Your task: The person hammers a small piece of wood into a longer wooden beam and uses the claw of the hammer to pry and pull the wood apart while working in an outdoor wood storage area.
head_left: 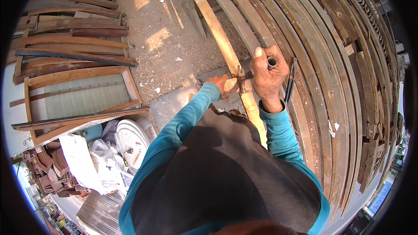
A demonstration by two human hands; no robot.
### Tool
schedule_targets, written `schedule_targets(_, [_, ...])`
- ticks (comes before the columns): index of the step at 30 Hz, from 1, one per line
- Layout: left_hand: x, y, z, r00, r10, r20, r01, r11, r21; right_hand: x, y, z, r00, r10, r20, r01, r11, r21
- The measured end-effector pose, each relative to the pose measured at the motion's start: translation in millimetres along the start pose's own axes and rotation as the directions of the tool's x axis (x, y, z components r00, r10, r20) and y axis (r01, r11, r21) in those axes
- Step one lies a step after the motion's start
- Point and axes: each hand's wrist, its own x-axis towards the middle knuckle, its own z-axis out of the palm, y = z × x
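Observation:
A long pale wooden beam [217, 30] runs from the top of the view down toward my body. My right hand [269, 76] is closed around a tool with a hollow round handle [272, 62]. Its end faces up, thumb raised beside it; the working end is mostly hidden. Close by on the left, my left hand [217, 84] is bent around a short pale wood block [231, 85] lying across the beam. Part of its fingers is hidden by the sleeve. To the right of my right hand, a slim black tool [290, 82] rests on the stacked planks.
Long weathered planks [313, 69] lie in a stack along the right. Wooden frames and boards [78, 61] are piled at left, above a white tub lid [130, 141] and plastic bags [104, 165]. Wood chips litter the dirt floor [152, 61] beside a grey sheet [167, 104].

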Motion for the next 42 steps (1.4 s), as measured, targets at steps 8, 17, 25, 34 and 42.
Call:
schedule_targets(8, [2,-10,5,0.997,-0.047,0.053,0.045,0.998,0.049,-13,1,-19,0.995,0.097,0.012,-0.098,0.985,0.142])
schedule_targets(17, [-32,2,70,0.989,-0.05,0.142,0.046,0.999,0.029,5,9,-6,0.98,-0.198,0.035,0.197,0.98,0.033])
schedule_targets(25, [8,2,15,0.999,-0.038,0.028,0.037,0.998,0.049,12,-2,-16,0.995,-0.104,-0.011,0.103,0.994,-0.04])
schedule_targets(34, [19,12,29,1.0,-0.004,-0.014,0.006,0.991,0.135,-102,-34,-83,0.992,-0.118,-0.04,0.125,0.951,0.283])
schedule_targets(42, [-16,-10,53,0.999,0.051,-0.014,-0.049,0.99,0.13,-152,-67,-69,0.958,-0.286,0.015,0.275,0.933,0.234])
